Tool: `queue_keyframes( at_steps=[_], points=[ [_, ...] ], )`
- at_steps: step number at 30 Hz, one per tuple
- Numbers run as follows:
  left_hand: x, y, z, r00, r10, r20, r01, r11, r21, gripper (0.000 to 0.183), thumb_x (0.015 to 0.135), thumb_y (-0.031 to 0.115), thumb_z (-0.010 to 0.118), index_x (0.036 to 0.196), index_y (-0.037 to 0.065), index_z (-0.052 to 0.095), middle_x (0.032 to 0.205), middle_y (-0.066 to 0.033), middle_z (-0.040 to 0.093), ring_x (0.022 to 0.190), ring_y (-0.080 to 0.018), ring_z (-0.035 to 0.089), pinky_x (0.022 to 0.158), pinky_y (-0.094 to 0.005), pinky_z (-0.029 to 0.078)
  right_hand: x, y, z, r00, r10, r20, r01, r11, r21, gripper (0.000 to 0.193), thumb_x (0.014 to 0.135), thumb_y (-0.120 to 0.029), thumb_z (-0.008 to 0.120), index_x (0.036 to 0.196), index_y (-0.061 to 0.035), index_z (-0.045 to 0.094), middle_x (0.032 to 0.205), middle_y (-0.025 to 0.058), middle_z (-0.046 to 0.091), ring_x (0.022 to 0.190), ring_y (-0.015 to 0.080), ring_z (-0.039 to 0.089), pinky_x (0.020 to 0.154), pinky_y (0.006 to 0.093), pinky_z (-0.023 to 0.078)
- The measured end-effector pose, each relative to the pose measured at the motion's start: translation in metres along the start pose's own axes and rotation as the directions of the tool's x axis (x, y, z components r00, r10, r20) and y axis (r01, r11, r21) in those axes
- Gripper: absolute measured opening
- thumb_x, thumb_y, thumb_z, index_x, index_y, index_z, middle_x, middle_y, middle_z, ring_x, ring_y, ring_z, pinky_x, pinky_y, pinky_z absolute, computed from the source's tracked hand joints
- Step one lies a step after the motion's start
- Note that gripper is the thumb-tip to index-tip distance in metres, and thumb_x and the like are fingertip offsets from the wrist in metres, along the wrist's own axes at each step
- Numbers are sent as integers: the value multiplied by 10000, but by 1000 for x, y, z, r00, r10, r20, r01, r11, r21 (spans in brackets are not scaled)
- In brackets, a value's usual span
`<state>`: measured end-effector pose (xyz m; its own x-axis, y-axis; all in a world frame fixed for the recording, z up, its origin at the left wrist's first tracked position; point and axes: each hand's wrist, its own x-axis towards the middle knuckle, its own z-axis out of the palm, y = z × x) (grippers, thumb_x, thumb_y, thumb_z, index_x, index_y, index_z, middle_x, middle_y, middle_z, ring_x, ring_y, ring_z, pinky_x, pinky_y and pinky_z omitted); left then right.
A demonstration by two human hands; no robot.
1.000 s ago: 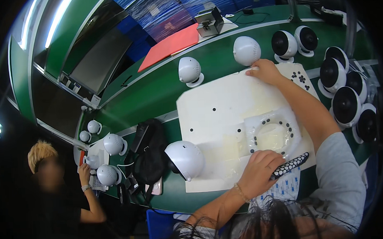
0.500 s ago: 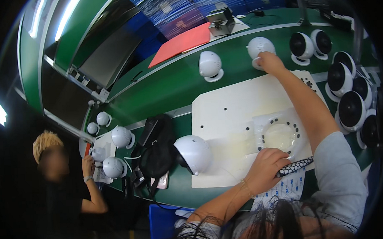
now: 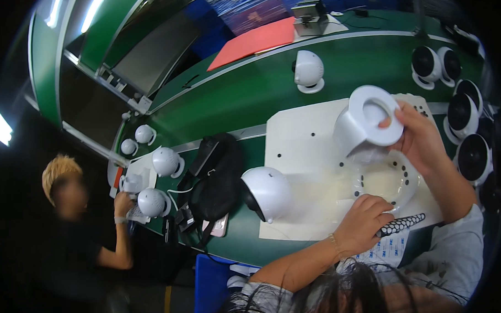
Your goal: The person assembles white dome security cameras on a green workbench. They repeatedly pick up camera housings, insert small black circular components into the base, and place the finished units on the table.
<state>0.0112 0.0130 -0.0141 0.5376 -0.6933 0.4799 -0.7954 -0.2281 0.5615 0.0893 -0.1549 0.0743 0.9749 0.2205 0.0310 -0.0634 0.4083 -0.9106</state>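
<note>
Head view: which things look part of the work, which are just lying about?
Likely in use:
- white device, in the right hand
- patterned stick, at the left hand
- white board, beneath the device
- black dots, on the board

Likely just lying about:
- black bag
- red sheet
- metal box

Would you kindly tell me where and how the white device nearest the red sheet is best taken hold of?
I would cup its rounded white shell from the right with the right hand, as its dark face seems turned left and the disc-shaped foot sits on the green surface. That hand holds another white piece, so it would need freeing.
</note>
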Motion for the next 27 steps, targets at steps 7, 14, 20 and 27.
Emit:
queue_keyframes(
  at_steps=[7, 14, 20, 27],
  points=[
    [5, 5, 1, 999, 14, 40, -15, 1000, 17, 438, 519, 26, 637, 951, 56, 571, 1077, -79, 526, 1038, -268, 458, 908, -385, 361, -70, 19, -9, 984, 94, -153, -83, 994, 73, 429, 909, -180, 386, 1281, -27, 237, 1137, 154, 500, 995, 247, 568, 846, 379, 477],
    [0, 11, 0, 999, -42, 22, 41, 998, 51, 434, 528, 27, 639, 956, 62, 572, 1082, -83, 540, 1013, -269, 481, 899, -393, 383, -87, 12, -12, 976, 135, -174, -164, 972, -167, 327, 907, -209, 421, 1190, -50, 378, 973, 97, 550, 815, 176, 592, 717, 304, 487],
    [1, 13, 1, 1000, -3, 25, 1, 997, 80, 441, 529, 15, 628, 965, 60, 572, 1089, -89, 538, 1012, -262, 481, 897, -387, 383, 1, -14, -36, 915, -395, 79, 257, 423, -869, 332, 838, -266, 556, 1028, 5, 537, 866, 79, 568, 780, 134, 560, 694, 267, 449],
    [0, 12, -2, 999, 32, 4, -32, 997, 63, 444, 514, 2, 605, 955, 41, 570, 1077, -90, 540, 1002, -267, 481, 878, -385, 388, 192, 34, -36, 881, -472, -33, 236, 501, -833, 957, 577, -499, 744, 1287, -32, 304, 1349, 200, 226, 1264, 344, 234, 1020, 406, 258]
  ],
)
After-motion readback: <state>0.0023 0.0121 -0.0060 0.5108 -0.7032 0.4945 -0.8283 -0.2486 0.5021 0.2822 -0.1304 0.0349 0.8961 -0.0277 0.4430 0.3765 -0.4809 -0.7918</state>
